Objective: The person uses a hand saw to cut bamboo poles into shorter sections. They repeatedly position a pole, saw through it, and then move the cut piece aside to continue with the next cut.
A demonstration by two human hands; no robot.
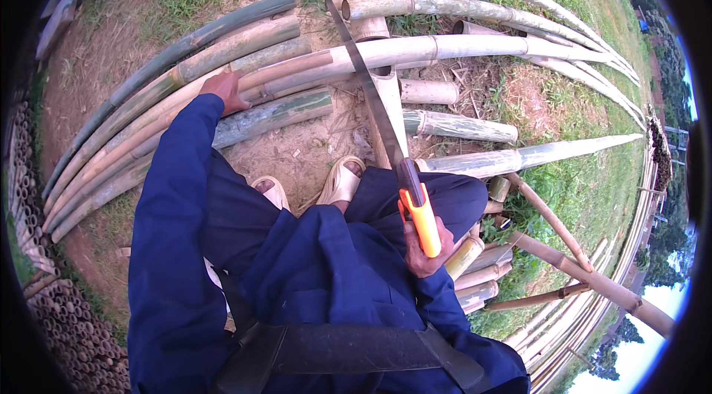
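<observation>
My right hand [430, 252] is closed around the orange handle of a hand saw [421, 220], in front of my right knee. Its long dark blade [365, 75] points up and away, passing over a long pale bamboo pole [460, 46]. Out to the left, my left hand [226, 90] is closed on a light brown bamboo length [289, 69], which lies along the long pole with its cut end left of the blade. Part of the left hand's grip is hidden from above. A bamboo support [387, 108] stands under the long pole.
Greenish bamboo lengths [222, 23] lie at left, and more long poles [445, 8] stretch to the far right. Short cut pieces [482, 275] are piled beside my right leg, near a bamboo frame [578, 272]. Stacked bamboo [81, 331] stands at lower left. My sandalled feet [341, 180] rest on bare soil.
</observation>
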